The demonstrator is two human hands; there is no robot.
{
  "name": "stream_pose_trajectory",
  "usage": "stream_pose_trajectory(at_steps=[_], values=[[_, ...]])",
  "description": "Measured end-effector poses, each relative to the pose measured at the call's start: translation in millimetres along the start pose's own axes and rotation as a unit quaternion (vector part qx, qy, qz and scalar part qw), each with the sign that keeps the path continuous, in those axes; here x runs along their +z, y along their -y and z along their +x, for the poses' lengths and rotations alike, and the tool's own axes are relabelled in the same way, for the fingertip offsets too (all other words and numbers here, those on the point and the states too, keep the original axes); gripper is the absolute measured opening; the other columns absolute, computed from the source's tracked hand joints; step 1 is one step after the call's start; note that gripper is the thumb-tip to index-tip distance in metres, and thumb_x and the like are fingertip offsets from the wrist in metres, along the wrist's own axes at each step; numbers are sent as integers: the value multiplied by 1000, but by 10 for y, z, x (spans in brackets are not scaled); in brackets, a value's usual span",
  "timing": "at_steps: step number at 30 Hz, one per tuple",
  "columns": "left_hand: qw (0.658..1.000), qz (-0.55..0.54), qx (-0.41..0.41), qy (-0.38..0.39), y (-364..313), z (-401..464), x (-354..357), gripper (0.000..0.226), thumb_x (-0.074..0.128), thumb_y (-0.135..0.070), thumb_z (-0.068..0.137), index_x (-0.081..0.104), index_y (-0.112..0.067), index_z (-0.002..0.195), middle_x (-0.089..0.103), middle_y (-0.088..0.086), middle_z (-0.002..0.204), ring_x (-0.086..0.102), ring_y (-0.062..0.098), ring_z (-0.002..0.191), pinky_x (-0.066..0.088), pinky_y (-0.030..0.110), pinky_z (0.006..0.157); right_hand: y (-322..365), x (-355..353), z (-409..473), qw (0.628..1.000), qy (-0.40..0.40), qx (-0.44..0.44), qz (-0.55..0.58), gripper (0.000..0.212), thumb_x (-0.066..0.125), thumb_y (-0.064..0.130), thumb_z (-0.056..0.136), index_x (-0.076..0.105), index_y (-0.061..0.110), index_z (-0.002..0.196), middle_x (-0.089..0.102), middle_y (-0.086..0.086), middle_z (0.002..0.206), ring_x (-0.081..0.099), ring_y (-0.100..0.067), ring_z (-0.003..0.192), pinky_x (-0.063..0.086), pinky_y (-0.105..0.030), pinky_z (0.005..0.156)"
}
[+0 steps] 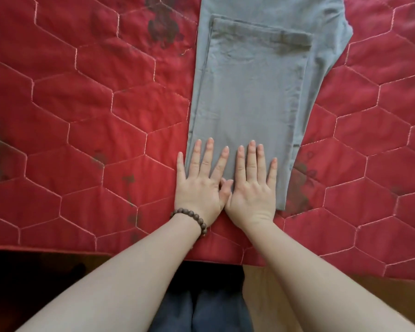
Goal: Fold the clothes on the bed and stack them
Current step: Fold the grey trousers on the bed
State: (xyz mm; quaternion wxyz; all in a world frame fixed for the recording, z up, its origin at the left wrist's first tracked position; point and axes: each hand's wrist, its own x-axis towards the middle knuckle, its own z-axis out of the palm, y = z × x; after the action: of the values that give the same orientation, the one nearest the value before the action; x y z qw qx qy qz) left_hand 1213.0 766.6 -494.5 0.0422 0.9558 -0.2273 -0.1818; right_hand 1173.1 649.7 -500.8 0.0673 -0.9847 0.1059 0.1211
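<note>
The grey trousers (247, 101) lie doubled lengthwise on the red quilted bedspread (82, 111), the fold nearest the person. Both the left hand (200, 185) and the right hand (252, 188) press flat on it, fingers straight, grasping nothing. The cloth looks thin, soft and limp — likely best pinched at the two near corners of the fold. The far end runs off the frame's top — no stack is visible.
</note>
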Motion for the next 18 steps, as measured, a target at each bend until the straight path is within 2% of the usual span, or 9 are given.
stream_pose_trajectory(at_steps=[4, 6, 9, 12, 15, 18], values=[[998, 26, 58, 7, 180, -20, 18, 72, 20, -63, 92, 10, -27, 154, 2, 7, 161, -2, 26, 149, 8, 56, 118, -188, 8, -95, 999, 0, -44, -21, 69, 30, 47, 96, 14, 12, 152, 10, -14, 160, 6, -25, 149, 2, -54, 119], [995, 54, 78, 22, 380, -70, -12, 75, 19, -63, 92, 5, -23, 154, 0, 3, 162, -4, 22, 149, 8, 54, 119, -410, -20, -225, 1000, 10, -12, -23, 66, 26, 45, 97, 12, 11, 152, 9, -9, 160, 5, -19, 149, 3, -55, 118], [993, 85, 62, 47, 713, -139, -90, 76, 11, -63, 92, -6, -21, 153, -6, -4, 161, -7, 18, 149, 2, 51, 120, -785, -106, -392, 997, 58, 35, -23, 64, 15, 44, 98, 3, 11, 152, 0, -3, 161, -2, -13, 148, 2, -55, 118], [990, 98, 72, 78, 892, -177, -213, 73, 8, -61, 93, -3, -20, 153, -2, -6, 160, -4, 18, 149, 6, 52, 119, -891, -213, -427, 995, 94, 25, -24, 67, 9, 49, 98, -5, 11, 151, -8, 0, 160, -10, -11, 148, -6, -54, 118], [991, 73, 80, 80, 937, -157, -367, 69, 11, -56, 95, 3, -19, 153, 3, -5, 160, -1, 18, 149, 10, 51, 119, -893, -341, -398, 997, 76, 4, -9, 69, 14, 50, 98, 1, 11, 153, -2, -1, 161, -3, -13, 149, -4, -54, 118], [995, 47, 79, 46, 887, 71, -599, 63, 26, -41, 96, 17, -15, 152, 16, 0, 159, 11, 20, 147, 21, 52, 117, -1070, -513, -141, 999, 20, -27, 20, 62, 29, 37, 99, 15, 9, 153, 12, -4, 160, 8, -17, 149, 6, -55, 118]])
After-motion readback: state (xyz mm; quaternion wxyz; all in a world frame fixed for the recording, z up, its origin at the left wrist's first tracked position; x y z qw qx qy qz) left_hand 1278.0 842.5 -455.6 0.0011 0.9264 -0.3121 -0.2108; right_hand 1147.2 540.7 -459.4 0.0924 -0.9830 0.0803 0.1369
